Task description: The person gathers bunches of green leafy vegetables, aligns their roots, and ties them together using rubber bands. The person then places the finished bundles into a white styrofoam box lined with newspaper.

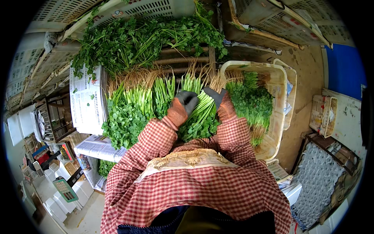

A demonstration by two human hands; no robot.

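Rooted leafy greens that look like coriander lie before me in a row, with brown roots away from me and leaves towards me. My right hand (219, 100), in an orange and dark grey glove, grips the right edge of a slanting bunch of greens (201, 112) near its roots. My left hand (185, 106), gloved alike, rests with curled fingers over the left side of this bunch; whether stems are pinched in it is hidden. More bunches (137, 101) lie side by side to its left. Another small group of stems (191, 82) stands just beyond both hands.
Loose greens (140, 44) are heaped behind the row, by wooden slats (187, 60). A pale plastic crate (279, 117) on the right holds bundled greens. Stacked newspapers (86, 102) lie at left. Large crates (152, 10) stand behind, and a green-faced scale display (65, 190) is at lower left.
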